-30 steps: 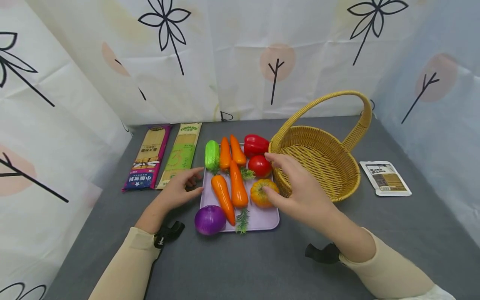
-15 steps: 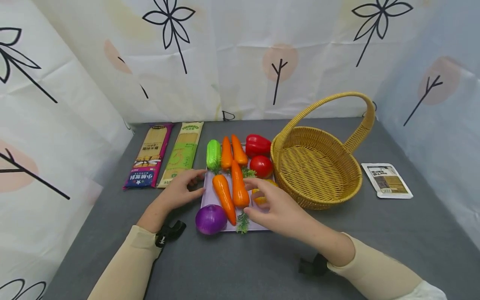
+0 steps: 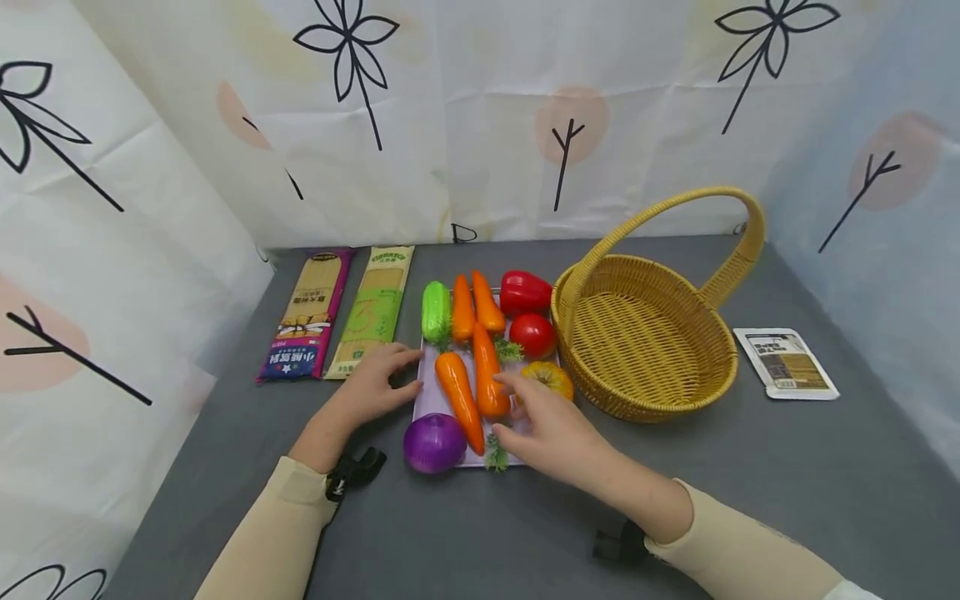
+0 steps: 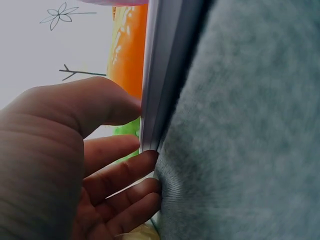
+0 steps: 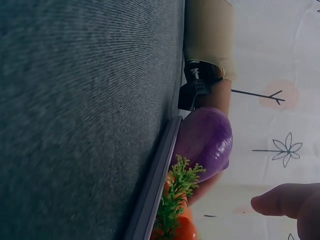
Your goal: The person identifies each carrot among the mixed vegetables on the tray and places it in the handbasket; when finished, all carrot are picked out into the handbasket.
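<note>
The central carrot (image 3: 489,375) lies on the lilac tray (image 3: 427,398). At its four o'clock the right hand (image 3: 558,429) reaches in, fingers parted, gripping nothing; I can't tell whether they touch. Taking hold would call for closing thumb and fingers. At nine o'clock the left hand (image 3: 372,385) loosely touches the tray's edge.

Pumpkin (image 3: 552,377) partly hidden (right hand (image 3: 553,429)), pouch (image 3: 791,367) print unreadable
</note>
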Demonstrator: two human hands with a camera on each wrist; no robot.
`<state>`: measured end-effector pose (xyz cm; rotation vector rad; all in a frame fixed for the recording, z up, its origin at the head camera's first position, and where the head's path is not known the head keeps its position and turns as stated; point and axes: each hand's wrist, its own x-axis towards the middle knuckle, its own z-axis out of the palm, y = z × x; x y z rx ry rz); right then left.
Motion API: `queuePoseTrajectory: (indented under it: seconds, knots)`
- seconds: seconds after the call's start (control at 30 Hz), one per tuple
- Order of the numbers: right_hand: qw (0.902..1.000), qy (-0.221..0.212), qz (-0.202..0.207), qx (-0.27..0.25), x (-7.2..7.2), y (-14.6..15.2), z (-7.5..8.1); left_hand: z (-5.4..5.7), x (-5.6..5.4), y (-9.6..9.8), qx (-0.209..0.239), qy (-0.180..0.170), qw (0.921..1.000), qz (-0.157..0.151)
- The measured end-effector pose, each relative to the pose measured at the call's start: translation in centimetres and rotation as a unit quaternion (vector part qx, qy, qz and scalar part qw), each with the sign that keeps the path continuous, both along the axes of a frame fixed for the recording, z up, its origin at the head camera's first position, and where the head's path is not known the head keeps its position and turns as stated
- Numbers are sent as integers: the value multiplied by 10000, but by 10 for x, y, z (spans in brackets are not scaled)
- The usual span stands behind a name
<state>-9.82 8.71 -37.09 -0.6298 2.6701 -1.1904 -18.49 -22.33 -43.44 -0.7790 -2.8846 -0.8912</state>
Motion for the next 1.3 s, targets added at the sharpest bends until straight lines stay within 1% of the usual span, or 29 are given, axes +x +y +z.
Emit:
queuePoseTrajectory:
  seconds: [0.07, 0.13, 0.27, 0.4, 0.57, 0.67, 0.83, 0.97, 1.1, 1.3]
  knots:
    - [9997, 88, -117, 203, 2, -4, -1, 1, 2, 1, -54, -44, 10000, 71]
    - [9978, 276, -181, 576, 4, -9, -2, 2, 3, 1, -78, -62, 9999, 100]
    - [9893, 668, -227, 1280, 6, -23, -1, 0, 2, 1, -94, 7, 9999, 58]
    - [9815, 944, -385, 1622, 1, -36, -3, -1, 2, -1, -68, 68, 9999, 31]
    - [9725, 1032, -671, 1979, -10, -45, -10, -2, 3, 1, -112, 30, 9999, 62]
    - [9709, 975, -747, 2054, -14, -47, -16, 0, 5, 3, -140, -46, 9998, 115]
    - [9708, 1058, -858, 1975, -17, -46, -23, 2, 5, 4, -223, 8, 9997, 103]
    - [9728, 1093, -912, 1825, -19, -45, -24, 2, 4, 5, -236, 6, 9997, 71]
    - [9780, 1115, -886, 1526, -18, -42, -13, 3, 4, 5, -251, -71, 9996, 124]
    - [9843, 1173, -849, 1005, -11, -34, 13, 3, 5, 4, -268, -104, 9994, 170]
